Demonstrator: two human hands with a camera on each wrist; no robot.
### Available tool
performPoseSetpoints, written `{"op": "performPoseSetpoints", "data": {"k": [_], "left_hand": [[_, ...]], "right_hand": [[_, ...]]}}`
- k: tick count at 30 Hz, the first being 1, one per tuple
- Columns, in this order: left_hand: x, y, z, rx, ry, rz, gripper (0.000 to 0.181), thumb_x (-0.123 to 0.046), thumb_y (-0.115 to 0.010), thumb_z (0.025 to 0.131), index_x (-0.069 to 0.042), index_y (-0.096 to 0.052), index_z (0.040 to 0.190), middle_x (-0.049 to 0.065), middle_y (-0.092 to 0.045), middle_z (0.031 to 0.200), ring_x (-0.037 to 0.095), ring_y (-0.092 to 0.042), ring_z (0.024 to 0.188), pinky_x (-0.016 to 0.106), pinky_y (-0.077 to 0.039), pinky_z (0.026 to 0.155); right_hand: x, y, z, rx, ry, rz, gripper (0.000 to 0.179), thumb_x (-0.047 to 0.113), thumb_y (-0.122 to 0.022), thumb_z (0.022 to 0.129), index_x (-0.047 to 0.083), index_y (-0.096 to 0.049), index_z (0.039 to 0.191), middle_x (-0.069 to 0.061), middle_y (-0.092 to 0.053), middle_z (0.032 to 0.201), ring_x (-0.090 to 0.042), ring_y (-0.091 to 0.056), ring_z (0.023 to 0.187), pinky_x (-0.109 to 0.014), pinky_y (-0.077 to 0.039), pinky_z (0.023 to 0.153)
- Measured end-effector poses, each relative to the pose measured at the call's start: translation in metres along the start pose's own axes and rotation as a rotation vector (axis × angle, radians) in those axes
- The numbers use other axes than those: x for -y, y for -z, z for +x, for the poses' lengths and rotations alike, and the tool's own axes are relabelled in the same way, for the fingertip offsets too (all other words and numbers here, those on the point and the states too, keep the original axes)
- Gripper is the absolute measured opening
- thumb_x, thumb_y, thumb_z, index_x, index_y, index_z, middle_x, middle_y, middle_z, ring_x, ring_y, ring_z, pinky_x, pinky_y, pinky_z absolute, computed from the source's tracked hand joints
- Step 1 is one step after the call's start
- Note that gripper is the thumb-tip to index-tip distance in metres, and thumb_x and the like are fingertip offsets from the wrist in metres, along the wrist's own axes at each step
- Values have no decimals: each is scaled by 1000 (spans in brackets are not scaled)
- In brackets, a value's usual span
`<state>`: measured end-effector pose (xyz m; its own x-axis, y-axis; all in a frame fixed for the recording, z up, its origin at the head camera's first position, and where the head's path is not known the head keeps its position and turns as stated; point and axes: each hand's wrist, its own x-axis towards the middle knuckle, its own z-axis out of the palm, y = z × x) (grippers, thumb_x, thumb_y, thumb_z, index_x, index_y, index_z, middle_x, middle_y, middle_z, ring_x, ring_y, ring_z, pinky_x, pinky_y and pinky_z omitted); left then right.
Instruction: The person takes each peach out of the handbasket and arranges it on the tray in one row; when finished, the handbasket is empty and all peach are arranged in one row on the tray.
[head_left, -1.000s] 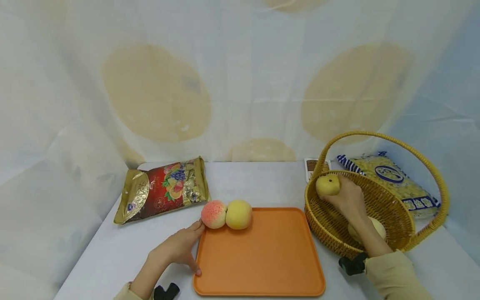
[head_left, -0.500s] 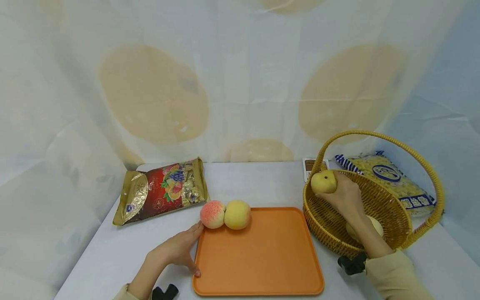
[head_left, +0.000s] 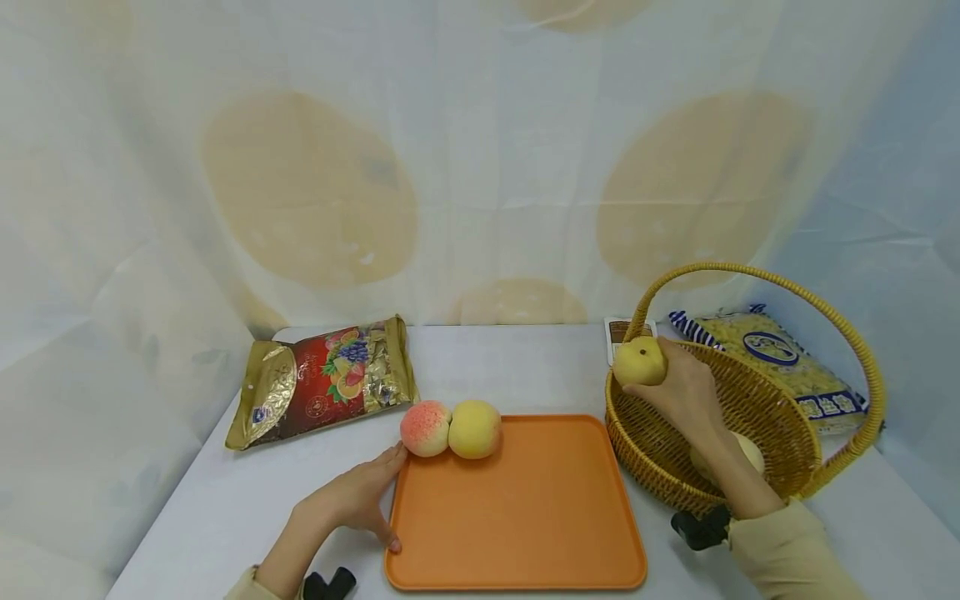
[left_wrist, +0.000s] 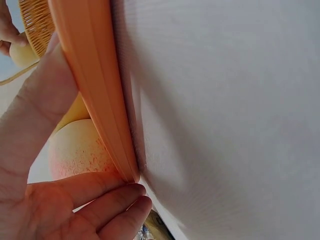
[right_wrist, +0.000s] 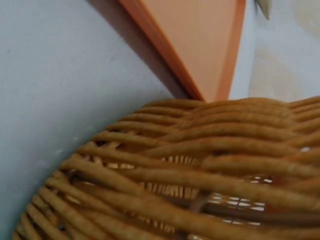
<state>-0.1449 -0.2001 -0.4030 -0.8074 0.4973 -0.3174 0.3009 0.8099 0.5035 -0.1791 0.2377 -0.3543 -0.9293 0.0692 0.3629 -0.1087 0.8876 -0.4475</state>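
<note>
My right hand (head_left: 684,390) holds a round yellow fruit (head_left: 640,361) with a dark dimple, over the left rim of the wicker basket (head_left: 780,425). Another pale yellow fruit (head_left: 748,450) lies inside the basket, partly hidden by my right forearm. My left hand (head_left: 360,496) rests at the left edge of the orange tray (head_left: 525,517), thumb and fingers spread along the rim. In the left wrist view the thumb (left_wrist: 45,100) touches the tray's rim. A pink-speckled peach (head_left: 425,428) and a yellow peach (head_left: 475,429) sit side by side at the tray's back left corner.
A red and gold foil bag (head_left: 322,382) lies at the back left. Behind the basket are a yellow bag (head_left: 780,354) with blue stripes and a small brown-and-white packet (head_left: 617,332). The basket's tall handle (head_left: 757,271) arches above it. A patterned curtain (head_left: 510,167) hangs behind the table.
My right hand has moved slightly left and up with the yellow fruit, from inside the basket to its left rim. My left hand has stayed at the tray's edge.
</note>
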Motion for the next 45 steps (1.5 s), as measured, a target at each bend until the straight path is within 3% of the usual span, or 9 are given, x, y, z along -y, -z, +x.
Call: {"op": "performPoseSetpoints", "data": {"k": [23,29,36,45], "left_hand": [[6,-1,2,11,-29,-49,128,-38,-92,54,7,-20,150,25,-21,157,40,-22,145,58,-23,116],[4,0,1,16,-13,-56,127,-36,-92,54,6,-20,150,24,-22,157,40,-23,145,58,-23,116],[4,1,1,18,-18,-66,127,-37,-92,55,6,-20,150,23,-22,157,39,-23,145,57,-22,116],[3,2,1,17,-25,-64,127,-37,-92,55,7,-19,150,24,-23,157,40,-23,145,57,-22,116]], "right_hand": [[24,-3,-2,-6,52,56,81,23,-85,69,-7,-47,135,-33,-61,118,-51,-59,99,-60,-48,78],[36,-6,-3,41,43,97,85,23,-85,71,-9,-43,138,-33,-54,129,-50,-56,110,-60,-48,88],[46,-16,-5,71,59,129,86,22,-85,70,-8,-44,138,-30,-53,133,-48,-54,116,-59,-48,92],[56,-32,-9,86,99,155,84,19,-88,66,-8,-48,135,-29,-59,127,-45,-59,112,-57,-50,92]]}}
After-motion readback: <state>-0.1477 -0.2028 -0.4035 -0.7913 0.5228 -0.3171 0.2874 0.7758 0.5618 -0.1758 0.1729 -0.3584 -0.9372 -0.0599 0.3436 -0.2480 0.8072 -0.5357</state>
